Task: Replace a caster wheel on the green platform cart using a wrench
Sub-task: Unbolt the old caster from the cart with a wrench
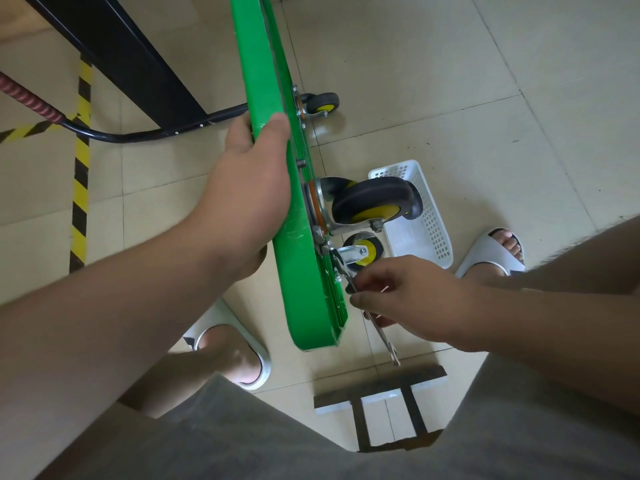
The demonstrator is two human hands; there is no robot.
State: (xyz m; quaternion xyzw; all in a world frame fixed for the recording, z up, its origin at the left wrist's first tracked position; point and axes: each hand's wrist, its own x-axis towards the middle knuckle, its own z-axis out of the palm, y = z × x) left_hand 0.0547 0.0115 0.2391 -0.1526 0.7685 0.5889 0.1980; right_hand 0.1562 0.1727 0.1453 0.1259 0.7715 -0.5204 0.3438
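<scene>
The green platform cart stands on its edge, underside facing right. My left hand grips its upper edge, thumb curled over the rim. A large black caster with a yellow hub is mounted on the underside. A smaller caster sits just below it near the cart's plate. My right hand pinches a flat metal wrench, whose head reaches up to the bolts at the caster plate. A third caster shows farther along the cart.
A white perforated plastic basket lies on the tile floor right of the casters. A dark low stool frame stands by my knees. My feet in white slippers flank the cart. The cart's black handle and hazard tape lie left.
</scene>
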